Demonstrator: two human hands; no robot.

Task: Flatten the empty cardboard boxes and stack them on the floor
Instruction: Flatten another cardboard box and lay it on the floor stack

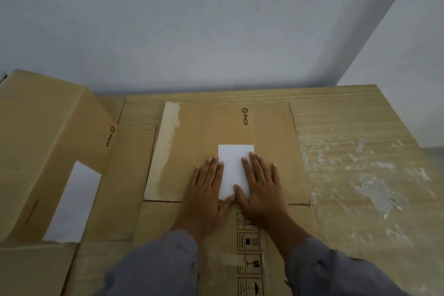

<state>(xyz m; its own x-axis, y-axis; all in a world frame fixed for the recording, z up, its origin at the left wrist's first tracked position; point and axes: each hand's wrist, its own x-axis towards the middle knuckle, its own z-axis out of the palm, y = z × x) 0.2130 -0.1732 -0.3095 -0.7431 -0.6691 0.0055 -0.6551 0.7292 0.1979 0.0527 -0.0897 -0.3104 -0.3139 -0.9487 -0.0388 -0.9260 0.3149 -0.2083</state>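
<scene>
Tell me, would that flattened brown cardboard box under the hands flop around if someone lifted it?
The flattened brown cardboard box would probably bend at its visible creases, not droop like cloth. It looks thin, so likely light for its size. With both the left hand and right hand pressing it, it may spring up slightly once released.

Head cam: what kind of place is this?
Probably a bare indoor room corner, perhaps storage. Plain grey-white painted walls meet at a corner, and brown PICO-printed cardboard boxes fill the view: one flattened box under both hands, another box still standing to the left.
</scene>
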